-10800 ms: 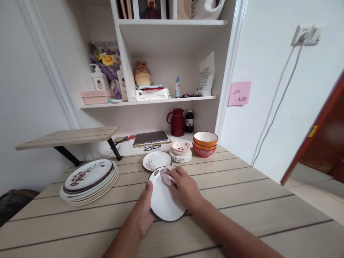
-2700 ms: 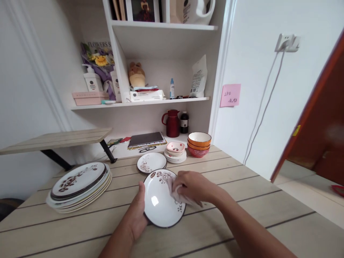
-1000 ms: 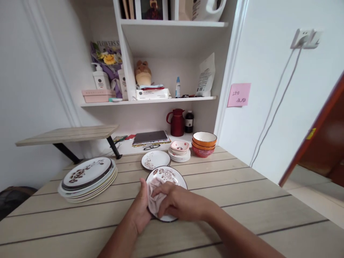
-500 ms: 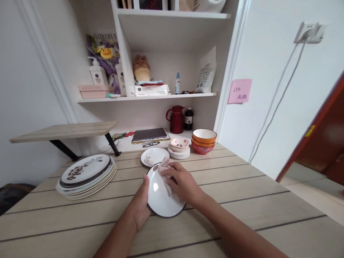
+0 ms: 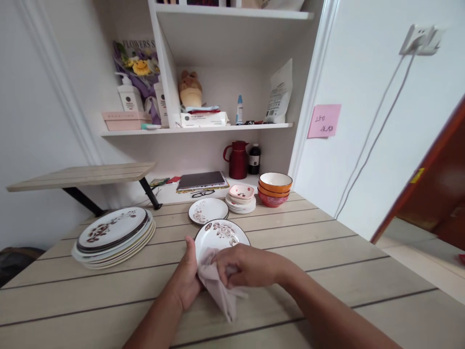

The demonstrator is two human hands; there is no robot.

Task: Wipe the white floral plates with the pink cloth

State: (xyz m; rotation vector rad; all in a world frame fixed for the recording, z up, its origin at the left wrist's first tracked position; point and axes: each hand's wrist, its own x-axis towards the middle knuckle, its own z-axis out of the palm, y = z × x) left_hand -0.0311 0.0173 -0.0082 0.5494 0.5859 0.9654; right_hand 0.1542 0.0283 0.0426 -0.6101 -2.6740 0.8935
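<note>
A white plate (image 5: 213, 234) with a dark rim and brown flowers is tilted up above the table. My left hand (image 5: 189, 277) grips its left edge, thumb raised along the side and the other fingers hidden beneath. My right hand (image 5: 247, 265) is closed on a pale pinkish cloth (image 5: 218, 286), pressed against the plate's lower part, with a loose end hanging past the rim. Just behind lie similar flowered plates (image 5: 209, 211), stacked on the table.
On the left stands a stack of larger plates (image 5: 116, 232) beside a raised wooden shelf (image 5: 83, 175). Small plates with a square dish (image 5: 241, 192) and nested bowls (image 5: 275, 186) stand at the back. Behind them are a laptop (image 5: 201, 180), glasses (image 5: 203, 193) and a red jug (image 5: 238, 160).
My right hand has brought the cloth from the plate's upper part down to its lower edge. The flowers near the top of the plate now show. The view has shifted slightly.
</note>
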